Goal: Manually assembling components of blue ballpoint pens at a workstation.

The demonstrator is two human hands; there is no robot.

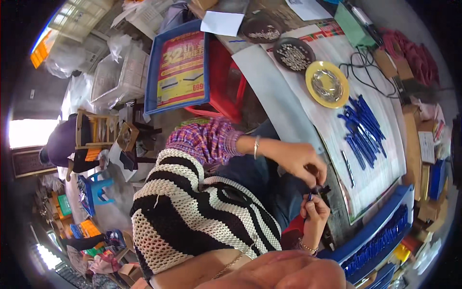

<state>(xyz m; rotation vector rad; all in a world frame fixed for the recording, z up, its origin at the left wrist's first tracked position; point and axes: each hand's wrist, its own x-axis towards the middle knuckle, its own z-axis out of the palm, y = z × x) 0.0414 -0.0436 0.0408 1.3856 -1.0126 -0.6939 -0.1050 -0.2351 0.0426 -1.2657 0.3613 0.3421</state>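
My left hand (304, 166), in a purple plaid sleeve with a bracelet at the wrist, has its thumb and fingers pinched together; whatever is between them is too small to make out. Just below it, my right hand (315, 212) grips a short dark blue pen part (309, 197) that points up toward the left fingertips. Both hands meet at the table's near edge, above my lap. On the table beyond them lie a loose pile of blue pens (363, 130) and a single dark pen with a silver part (347, 168).
A yellow bowl (315, 98) holds clear slim parts, with two dark bowls (280, 55) of small pieces behind it. A blue crate (408, 198) full of blue pens stands at right. A blue tray (151, 91) rests by a red stool (224, 103). A black cable (375, 89) loops near a green machine (353, 26).
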